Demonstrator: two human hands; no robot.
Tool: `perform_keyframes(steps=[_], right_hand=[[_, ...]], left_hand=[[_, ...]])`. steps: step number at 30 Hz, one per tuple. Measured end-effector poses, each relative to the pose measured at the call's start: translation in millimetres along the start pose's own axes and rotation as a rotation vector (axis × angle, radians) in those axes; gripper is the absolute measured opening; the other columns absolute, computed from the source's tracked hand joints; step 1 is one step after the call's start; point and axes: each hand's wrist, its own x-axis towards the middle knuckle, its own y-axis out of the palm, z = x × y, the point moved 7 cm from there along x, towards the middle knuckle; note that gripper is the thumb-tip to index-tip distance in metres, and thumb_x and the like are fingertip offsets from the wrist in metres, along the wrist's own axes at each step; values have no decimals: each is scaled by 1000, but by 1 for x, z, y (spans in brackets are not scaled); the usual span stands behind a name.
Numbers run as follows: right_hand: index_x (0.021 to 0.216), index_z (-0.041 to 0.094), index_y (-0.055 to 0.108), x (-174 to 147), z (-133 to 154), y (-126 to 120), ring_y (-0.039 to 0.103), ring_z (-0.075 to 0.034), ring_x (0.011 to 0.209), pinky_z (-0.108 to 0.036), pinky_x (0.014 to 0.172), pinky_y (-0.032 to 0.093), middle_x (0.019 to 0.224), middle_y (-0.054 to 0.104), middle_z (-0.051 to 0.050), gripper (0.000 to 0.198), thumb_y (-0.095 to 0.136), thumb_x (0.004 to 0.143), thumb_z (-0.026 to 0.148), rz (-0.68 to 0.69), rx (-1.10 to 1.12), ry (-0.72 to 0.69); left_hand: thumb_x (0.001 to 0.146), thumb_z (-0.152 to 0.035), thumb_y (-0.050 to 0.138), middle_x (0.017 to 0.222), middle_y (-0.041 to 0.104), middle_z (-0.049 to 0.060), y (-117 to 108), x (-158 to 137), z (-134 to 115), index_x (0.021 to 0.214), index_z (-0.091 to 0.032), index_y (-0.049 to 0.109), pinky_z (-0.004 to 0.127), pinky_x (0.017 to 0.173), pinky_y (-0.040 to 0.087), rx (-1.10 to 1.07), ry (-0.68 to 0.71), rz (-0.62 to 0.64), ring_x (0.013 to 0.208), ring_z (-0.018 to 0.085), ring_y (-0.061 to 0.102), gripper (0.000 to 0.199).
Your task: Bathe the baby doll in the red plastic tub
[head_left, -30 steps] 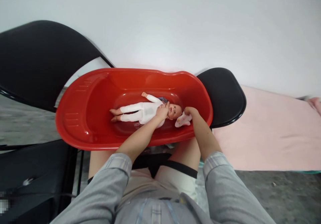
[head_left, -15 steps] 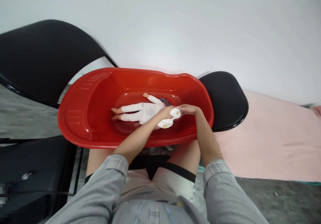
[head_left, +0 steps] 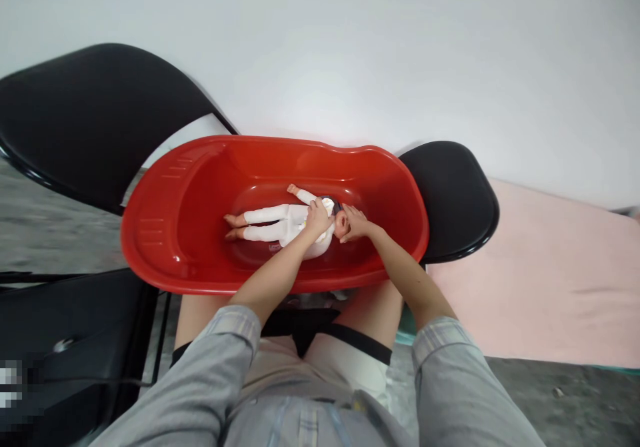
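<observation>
A baby doll [head_left: 280, 222] in a white bodysuit lay on its back along the floor of a red plastic baby bathtub [head_left: 165, 233], which filled the middle of the frame. The doll's legs pointed toward the left of the frame and its head toward the right, with one small arm raised toward the tub's far wall.

The left hand [head_left: 317, 217] rested on the doll's chest and shoulder, fingers curled loosely over the white cloth there; whether it gripped the cloth or only pressed on it could not be told. The right hand [head_left: 353, 223] lay against the doll's head, fingers cupped around it and covering most of the face. A bit of white cloth with small yellow marks [head_left: 324, 239] showed under the left hand, close to the doll's neck.

The tub sat across the person's lap, in front of grey sleeves [head_left: 440, 340] pushed up the forearms. A black folding chair [head_left: 85, 120] stood at the upper left of the frame, and a black round seat [head_left: 455, 193] sat just beyond the tub's right end. A pink cover [head_left: 550, 267] spread over the right of the frame below a pale wall.
</observation>
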Motion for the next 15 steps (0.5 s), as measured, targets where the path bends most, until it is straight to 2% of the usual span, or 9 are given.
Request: perform_keyframes(steps=[3, 9, 12, 15], right_hand=[[185, 18, 5, -1, 5, 10, 4, -40, 177, -59, 142, 4, 187, 10, -26, 155, 104, 65, 31, 58, -44, 69], [184, 14, 6, 0, 7, 11, 12, -38, 176, -53, 143, 9, 186, 17, -25, 150, 100, 68, 29, 51, -86, 82], [185, 17, 6, 2, 5, 11, 15, -40, 175, -56, 142, 11, 186, 19, -25, 149, 98, 68, 27, 44, -86, 62], [185, 16, 7, 1, 4, 9, 17, -41, 175, -56, 142, 12, 185, 21, -25, 148, 97, 67, 26, 40, -84, 47]], left_hand=[[108, -20, 63, 154, 55, 29, 15, -1, -7, 152, -2, 48, 39, 117, 48, 13, 97, 31, 142, 33, 60, 50], [109, -9, 41, 162, 58, 22, 33, -4, -10, 160, -10, 57, 46, 122, 45, 299, 215, 125, 148, 35, 53, 53], [107, -6, 39, 167, 55, 20, 31, -7, -13, 154, -12, 65, 47, 122, 45, 327, 237, 145, 151, 36, 51, 54], [109, -8, 43, 156, 63, 22, 29, -11, -21, 151, -10, 69, 45, 120, 47, 358, 258, 178, 147, 37, 55, 49]])
